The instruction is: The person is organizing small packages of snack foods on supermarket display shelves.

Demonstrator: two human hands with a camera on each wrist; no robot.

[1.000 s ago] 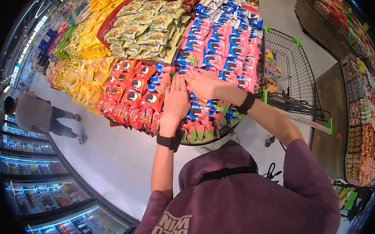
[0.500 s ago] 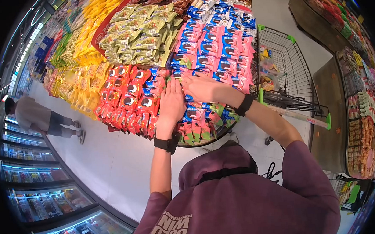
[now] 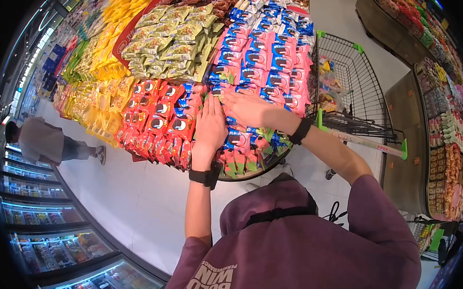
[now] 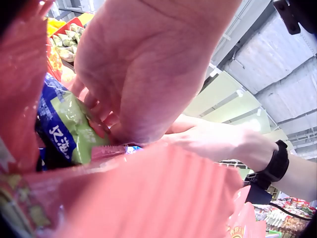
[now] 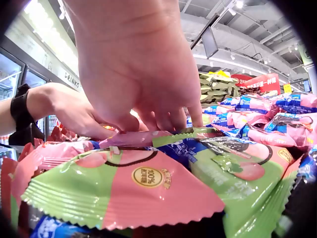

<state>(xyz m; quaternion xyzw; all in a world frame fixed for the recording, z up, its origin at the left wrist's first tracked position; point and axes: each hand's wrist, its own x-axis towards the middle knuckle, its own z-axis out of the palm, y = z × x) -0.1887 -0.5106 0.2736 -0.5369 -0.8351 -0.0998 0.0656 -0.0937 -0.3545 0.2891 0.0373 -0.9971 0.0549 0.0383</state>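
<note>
Both hands lie on a heaped display of small wrapped snack packets. My left hand [image 3: 209, 127] points away from me with straight fingers, at the seam between red packets [image 3: 159, 122] and pink-and-blue packets [image 3: 255, 57]. Reaching in from the right, my right hand [image 3: 253, 109] lays its extended fingers over the packets close beside the left fingertips. A blue-and-green packet [image 4: 62, 121] is near the left fingers in the left wrist view. Under the right palm in the right wrist view are pink-and-green packets [image 5: 124, 186]. The right fingertips are partly hidden behind packet edges.
Olive-green packets [image 3: 176, 42] and yellow packets [image 3: 118, 25] are piled farther back. A wire shopping cart [image 3: 356, 70] stands at the display's right side, with shelves [image 3: 445, 133] beyond it. Lit freezers [image 3: 58, 242] line the left, where another person [image 3: 43, 141] is walking.
The head view has shifted slightly, moving the display left in the picture. Both hands keep nearly the same place on the packets. The other person's legs have changed stride.
</note>
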